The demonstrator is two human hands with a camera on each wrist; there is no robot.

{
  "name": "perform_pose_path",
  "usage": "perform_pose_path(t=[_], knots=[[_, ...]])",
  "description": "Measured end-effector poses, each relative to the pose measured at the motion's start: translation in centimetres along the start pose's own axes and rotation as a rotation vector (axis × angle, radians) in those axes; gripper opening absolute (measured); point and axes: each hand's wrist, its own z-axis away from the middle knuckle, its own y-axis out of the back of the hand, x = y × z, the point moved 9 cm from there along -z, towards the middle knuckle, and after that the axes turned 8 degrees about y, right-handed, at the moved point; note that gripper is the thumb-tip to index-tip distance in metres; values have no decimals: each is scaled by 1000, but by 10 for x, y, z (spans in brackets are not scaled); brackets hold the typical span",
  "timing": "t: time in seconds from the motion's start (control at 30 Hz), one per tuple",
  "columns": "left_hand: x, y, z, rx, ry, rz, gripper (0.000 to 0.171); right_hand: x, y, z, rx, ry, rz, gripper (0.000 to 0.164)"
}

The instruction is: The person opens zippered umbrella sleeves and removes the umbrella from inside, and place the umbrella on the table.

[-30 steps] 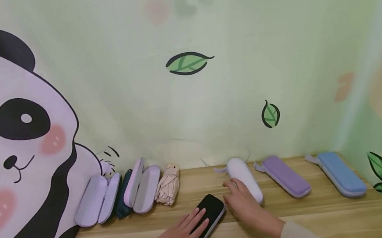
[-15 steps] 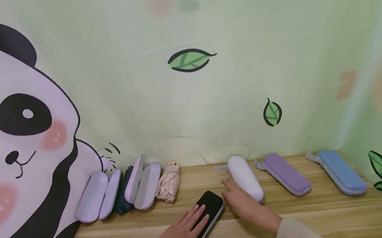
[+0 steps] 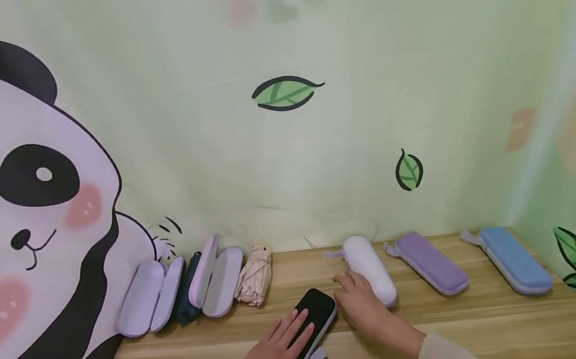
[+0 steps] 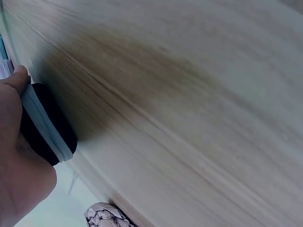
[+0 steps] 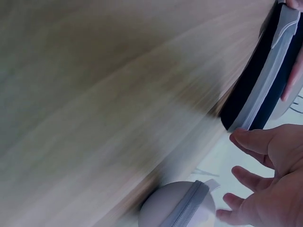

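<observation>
Left hand [image 3: 267, 353], fingers straight, should steady the black case [image 3: 321, 305] while the right hand [image 3: 362, 304], fingers nearly meeting, grip unclear, guides its zip [image 5: 265, 79] evenly.

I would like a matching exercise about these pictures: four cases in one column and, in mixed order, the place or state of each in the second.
Column one
1. black zip case
2. purple zip case
3. blue zip case
4. pink-lidded case

Column two
A. farthest right of all the cases in the head view
B. open, with its lid raised
C. under the fingers of the left hand
D. between the white zip case and the blue one

Right pairs: 1-C, 2-D, 3-A, 4-B
</observation>
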Motion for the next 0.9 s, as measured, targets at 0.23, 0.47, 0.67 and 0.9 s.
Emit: perform_pose_path(t=[0.23, 0.47, 0.67, 0.9], knots=[[1, 5, 2, 35, -1, -29, 81, -12, 0, 1, -62, -62, -31, 14], [2, 4, 1, 33, 7, -6, 81, -35, -2, 3, -168, -58, -153, 19], [0, 2, 1, 21, 20, 4, 81, -57, -4, 3, -210, -20, -201, 12], [-3, 0, -1, 20, 32, 7, 81, -72, -11, 2, -229, -13, -211, 14]])
